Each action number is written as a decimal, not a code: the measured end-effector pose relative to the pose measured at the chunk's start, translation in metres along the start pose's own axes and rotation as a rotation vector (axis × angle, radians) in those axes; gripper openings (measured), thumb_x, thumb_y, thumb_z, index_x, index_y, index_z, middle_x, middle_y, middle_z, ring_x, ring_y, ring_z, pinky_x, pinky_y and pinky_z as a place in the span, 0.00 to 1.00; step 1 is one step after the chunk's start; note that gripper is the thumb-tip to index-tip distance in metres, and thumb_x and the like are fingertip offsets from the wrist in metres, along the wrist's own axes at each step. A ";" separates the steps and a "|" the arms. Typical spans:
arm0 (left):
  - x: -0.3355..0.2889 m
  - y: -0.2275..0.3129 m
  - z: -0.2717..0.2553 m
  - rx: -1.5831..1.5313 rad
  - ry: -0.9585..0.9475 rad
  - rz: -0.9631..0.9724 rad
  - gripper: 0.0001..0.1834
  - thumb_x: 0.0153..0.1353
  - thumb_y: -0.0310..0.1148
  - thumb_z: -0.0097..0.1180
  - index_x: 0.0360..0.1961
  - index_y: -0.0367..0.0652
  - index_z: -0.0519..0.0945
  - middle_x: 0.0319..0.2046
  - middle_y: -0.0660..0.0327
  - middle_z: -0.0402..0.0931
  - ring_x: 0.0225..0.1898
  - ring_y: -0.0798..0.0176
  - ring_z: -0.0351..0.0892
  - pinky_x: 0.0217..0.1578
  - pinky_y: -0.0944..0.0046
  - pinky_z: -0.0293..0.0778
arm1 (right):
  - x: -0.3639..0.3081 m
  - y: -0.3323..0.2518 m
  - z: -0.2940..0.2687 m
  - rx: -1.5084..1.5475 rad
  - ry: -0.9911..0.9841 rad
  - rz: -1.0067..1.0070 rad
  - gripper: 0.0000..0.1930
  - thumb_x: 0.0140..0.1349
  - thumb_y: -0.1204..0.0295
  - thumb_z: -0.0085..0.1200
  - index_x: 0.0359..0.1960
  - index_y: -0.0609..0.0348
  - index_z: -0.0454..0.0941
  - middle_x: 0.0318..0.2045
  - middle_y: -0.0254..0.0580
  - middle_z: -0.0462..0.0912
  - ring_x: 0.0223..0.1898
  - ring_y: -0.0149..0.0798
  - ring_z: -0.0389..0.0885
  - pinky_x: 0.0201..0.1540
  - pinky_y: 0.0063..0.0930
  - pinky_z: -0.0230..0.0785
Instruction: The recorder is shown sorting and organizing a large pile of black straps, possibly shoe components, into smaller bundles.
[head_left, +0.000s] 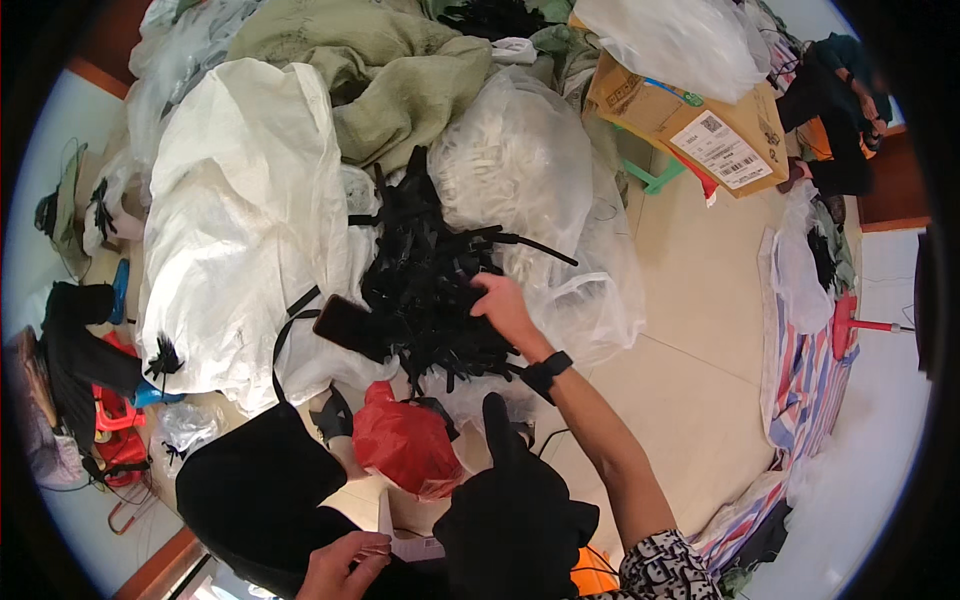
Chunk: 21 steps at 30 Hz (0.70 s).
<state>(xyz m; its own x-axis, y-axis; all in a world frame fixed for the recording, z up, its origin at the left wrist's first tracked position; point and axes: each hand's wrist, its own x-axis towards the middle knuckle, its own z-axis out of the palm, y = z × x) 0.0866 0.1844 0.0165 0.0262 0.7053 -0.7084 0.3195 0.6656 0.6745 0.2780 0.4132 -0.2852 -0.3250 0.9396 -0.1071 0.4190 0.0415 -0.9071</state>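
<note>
A heap of black fabric straps (425,270) lies in front of me on the plastic sacks. My right hand (503,306) reaches into its right side, fingers curled in against the black straps; the tips are partly hidden there. A dark phone (340,324) rests at the heap's left edge. Low in the picture, over my black-clothed lap, my left hand (345,566) is closed, thumb against fingers. Whatever it may hold does not show. Close by it stands a white edge (385,513) of something partly covered by dark cloth.
A large white sack (240,220) is left of the heap; a clear bag of pale pieces (515,165) is right of it. A red bag (405,440) sits near my knees. A cardboard box (690,125) stands back right. Other people sit at both sides.
</note>
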 end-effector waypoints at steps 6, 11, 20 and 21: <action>-0.025 -0.002 -0.030 -0.105 0.046 0.023 0.11 0.59 0.23 0.44 0.43 0.34 0.71 0.32 0.59 0.74 0.34 0.68 0.75 0.36 0.73 0.70 | 0.004 -0.024 -0.037 0.447 -0.022 0.369 0.10 0.38 0.79 0.54 0.26 0.67 0.76 0.22 0.40 0.79 0.22 0.30 0.76 0.28 0.21 0.65; -0.014 0.008 -0.058 -0.489 0.389 0.179 0.14 0.57 0.39 0.44 0.28 0.36 0.69 0.21 0.59 0.70 0.22 0.67 0.71 0.25 0.72 0.66 | 0.007 -0.045 -0.033 0.659 -0.072 0.442 0.18 0.40 0.79 0.55 0.37 0.67 0.72 0.22 0.43 0.79 0.20 0.31 0.76 0.23 0.19 0.62; 0.175 -0.110 -0.098 -0.579 0.124 0.045 0.11 0.57 0.30 0.46 0.39 0.36 0.71 0.30 0.59 0.74 0.29 0.68 0.76 0.29 0.71 0.71 | 0.005 -0.050 -0.012 0.773 -0.241 0.574 0.19 0.43 0.80 0.54 0.41 0.66 0.70 0.23 0.43 0.78 0.19 0.29 0.75 0.22 0.18 0.65; 0.192 -0.120 -0.090 -0.550 0.050 0.024 0.11 0.57 0.30 0.47 0.40 0.36 0.71 0.30 0.60 0.74 0.29 0.68 0.76 0.29 0.71 0.71 | 0.005 -0.050 -0.006 0.640 -0.274 0.558 0.17 0.43 0.79 0.55 0.39 0.66 0.71 0.23 0.42 0.78 0.19 0.28 0.74 0.21 0.17 0.65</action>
<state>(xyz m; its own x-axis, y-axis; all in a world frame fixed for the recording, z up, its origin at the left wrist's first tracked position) -0.0324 0.2620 -0.1818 -0.0217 0.7237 -0.6898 -0.2234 0.6690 0.7089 0.2606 0.4178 -0.2376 -0.4410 0.6487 -0.6202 0.0493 -0.6725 -0.7384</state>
